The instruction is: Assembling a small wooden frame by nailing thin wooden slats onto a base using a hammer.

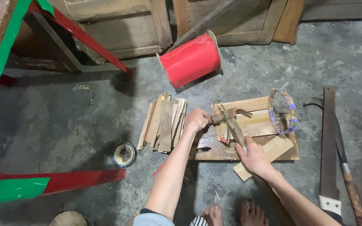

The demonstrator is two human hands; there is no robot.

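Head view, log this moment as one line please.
left hand: grips hammer by its head | right hand: on hammer handle, over wooden boards | slat pile left | saw right

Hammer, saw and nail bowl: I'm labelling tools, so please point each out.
hammer [231, 119], head view, on its wooden handle by the head.
saw [328, 142], head view, mid-blade.
nail bowl [125, 154], head view, on the nails inside.
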